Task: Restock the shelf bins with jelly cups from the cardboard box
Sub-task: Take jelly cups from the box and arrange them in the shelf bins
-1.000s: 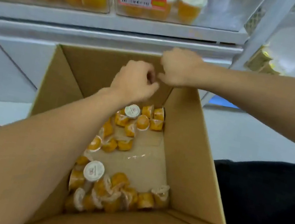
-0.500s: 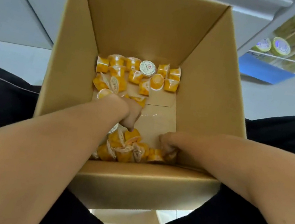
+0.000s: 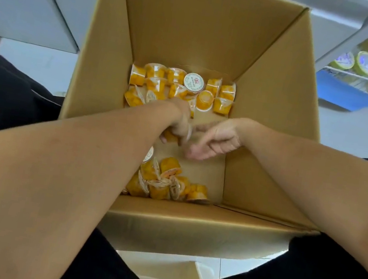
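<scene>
Brown corrugated board forms the cardboard box (image 3: pixel 197 31), deep-walled, open at the top and standing between the person's knees. Its floor carries two groups of yellow jelly cups: a far cluster (image 3: pixel 182 87) against the back wall and a near cluster (image 3: pixel 165 182) against the front wall, with bare board between them.

Both forearms reach down into that gap. The left hand (image 3: pixel 176 125) has its fingers curled round at least one jelly cup (image 3: pixel 169 136), a patch of yellow showing beneath the knuckles; the count cannot be read through motion blur. The right hand (image 3: pixel 214 142) sits just beside it, fingertips nearly touching, fingers loosely bent; whether it holds anything cannot be told.

Risks, as judged: a cup could slip during a hand-to-hand pass, since the cups look small, smooth and film-lidded. The left forearm hides part of the near cluster, so cups there could be missed. A tight squeeze might burst a lid. The high box walls could snag a loaded hand on withdrawal.
</scene>
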